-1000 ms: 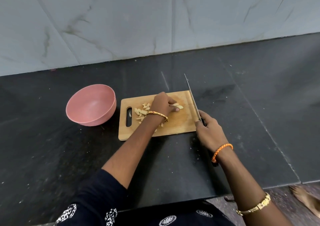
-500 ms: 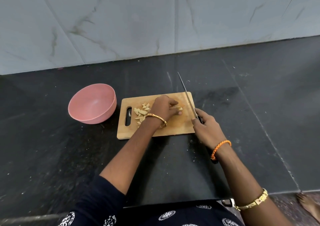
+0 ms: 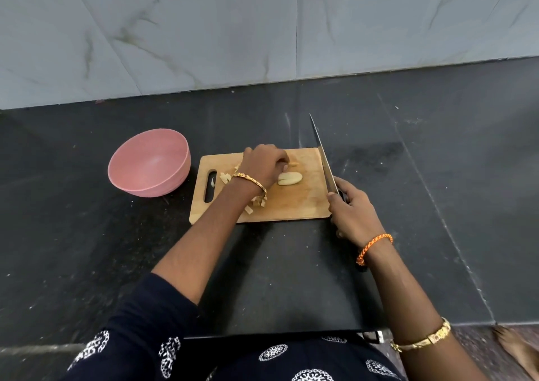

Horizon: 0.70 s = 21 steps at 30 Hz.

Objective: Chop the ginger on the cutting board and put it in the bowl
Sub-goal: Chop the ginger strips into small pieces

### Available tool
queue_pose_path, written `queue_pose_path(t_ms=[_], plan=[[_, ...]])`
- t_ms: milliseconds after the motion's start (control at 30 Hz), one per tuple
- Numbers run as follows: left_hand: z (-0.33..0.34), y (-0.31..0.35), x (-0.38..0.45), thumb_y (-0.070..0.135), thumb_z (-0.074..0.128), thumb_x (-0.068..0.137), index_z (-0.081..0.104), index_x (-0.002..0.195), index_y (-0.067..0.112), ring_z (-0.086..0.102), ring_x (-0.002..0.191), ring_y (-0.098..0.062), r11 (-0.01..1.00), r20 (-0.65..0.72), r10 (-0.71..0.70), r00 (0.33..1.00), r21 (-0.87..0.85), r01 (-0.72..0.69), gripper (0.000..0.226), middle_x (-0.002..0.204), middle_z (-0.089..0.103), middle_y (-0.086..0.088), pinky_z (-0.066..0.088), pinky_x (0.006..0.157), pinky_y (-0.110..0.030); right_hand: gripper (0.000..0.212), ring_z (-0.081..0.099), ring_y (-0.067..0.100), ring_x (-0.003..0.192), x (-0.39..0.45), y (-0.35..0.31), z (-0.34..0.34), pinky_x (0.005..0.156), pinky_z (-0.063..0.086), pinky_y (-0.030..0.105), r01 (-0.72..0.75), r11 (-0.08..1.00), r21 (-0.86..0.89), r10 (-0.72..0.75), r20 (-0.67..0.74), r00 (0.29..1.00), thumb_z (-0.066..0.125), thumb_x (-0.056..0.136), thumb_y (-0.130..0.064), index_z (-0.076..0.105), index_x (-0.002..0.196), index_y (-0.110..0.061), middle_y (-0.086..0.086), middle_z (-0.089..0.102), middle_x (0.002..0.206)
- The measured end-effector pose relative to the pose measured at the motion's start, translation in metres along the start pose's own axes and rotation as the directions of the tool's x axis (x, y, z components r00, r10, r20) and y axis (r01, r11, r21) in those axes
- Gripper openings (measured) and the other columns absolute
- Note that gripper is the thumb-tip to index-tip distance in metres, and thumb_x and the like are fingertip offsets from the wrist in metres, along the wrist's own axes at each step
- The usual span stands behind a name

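We see a dark counter (image 3: 408, 176), a pink bowl (image 3: 149, 163) left of the board (image 3: 294, 202), our right hand (image 3: 351, 211) curled around the knife (image 3: 323, 159), our left hand (image 3: 264, 164) curled over the ginger (image 3: 289, 178) mid-board, grasp unclear.

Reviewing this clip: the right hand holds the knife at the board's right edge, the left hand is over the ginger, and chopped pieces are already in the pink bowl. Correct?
Not quite. The head view shows the pink bowl with nothing in it; the chopped pieces lie on the cutting board. The rest stands: the right hand holds the knife at the board's right edge, and the left hand is over the ginger.
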<state>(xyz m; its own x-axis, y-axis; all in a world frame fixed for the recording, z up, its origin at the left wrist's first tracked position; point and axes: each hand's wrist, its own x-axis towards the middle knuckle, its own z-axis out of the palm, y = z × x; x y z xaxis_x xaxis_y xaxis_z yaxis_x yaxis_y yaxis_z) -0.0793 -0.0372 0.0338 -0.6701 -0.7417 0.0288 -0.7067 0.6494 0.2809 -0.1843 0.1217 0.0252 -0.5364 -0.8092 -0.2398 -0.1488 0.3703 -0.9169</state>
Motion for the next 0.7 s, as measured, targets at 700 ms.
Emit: queue_pose_path(t_ms=[700], plan=[[0.034, 0.021, -0.046, 0.036, 0.058, 0.085, 0.065, 0.107, 0.021, 0.049, 0.106, -0.018, 0.977, -0.205, -0.211, 0.956, -0.081, 0.198, 0.027, 0.108, 0.059, 0.003, 0.031, 0.088, -0.034, 0.033, 0.055, 0.005, 0.072, 0.001, -0.005, 0.001, 0.066, 0.041, 0.02, 0.055, 0.994, -0.09, -0.053, 0.019, 0.998, 0.042, 0.097, -0.017, 0.055, 0.118, -0.04, -0.016, 0.061, 0.083]])
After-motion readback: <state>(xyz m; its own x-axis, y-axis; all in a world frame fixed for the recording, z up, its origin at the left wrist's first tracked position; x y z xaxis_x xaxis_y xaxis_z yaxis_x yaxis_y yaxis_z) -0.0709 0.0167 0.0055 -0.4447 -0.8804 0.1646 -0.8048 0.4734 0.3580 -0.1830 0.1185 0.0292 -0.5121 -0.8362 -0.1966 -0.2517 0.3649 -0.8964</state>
